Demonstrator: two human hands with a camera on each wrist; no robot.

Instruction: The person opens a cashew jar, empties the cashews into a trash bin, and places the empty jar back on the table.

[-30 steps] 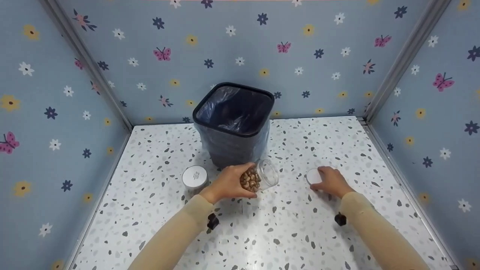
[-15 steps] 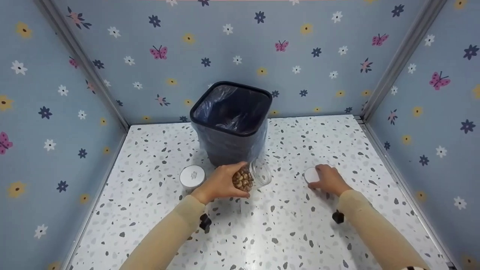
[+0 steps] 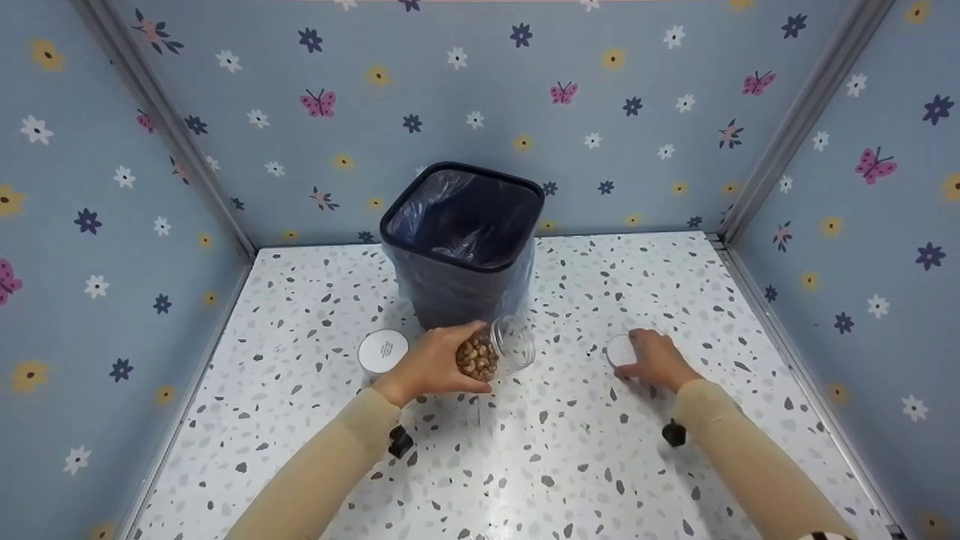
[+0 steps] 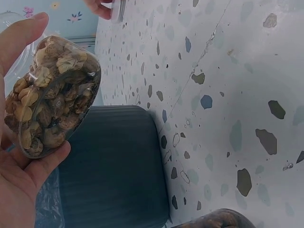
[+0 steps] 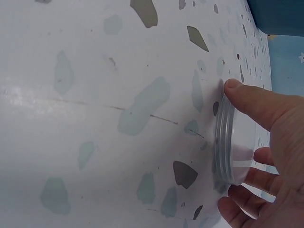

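My left hand [image 3: 430,367] grips a clear open jar [image 3: 514,346] in front of the bin. Tilted over, the jar has its mouth toward the right in the head view. Wrinkled brown dried pieces [image 4: 54,111] lie in its bottom part; their exact kind is unclear. At the right, my right hand [image 3: 660,360] holds a white lid [image 3: 621,351] between thumb and fingers, at or just above the tabletop. The right wrist view shows the ribbed edge of this lid facing the table. Left of my left hand stands a second jar with a printed white lid [image 3: 383,351].
A dark bin [image 3: 457,289] with a clear plastic liner stands behind the jar, near the back wall. The speckled white tabletop [image 3: 600,465] is bounded by blue flowered panels [image 3: 480,90] at the back and sides.
My left hand has moved the tilted jar a little to the left, toward the lidded jar. The right hand with the lid stays in place; the head view shifts slightly.
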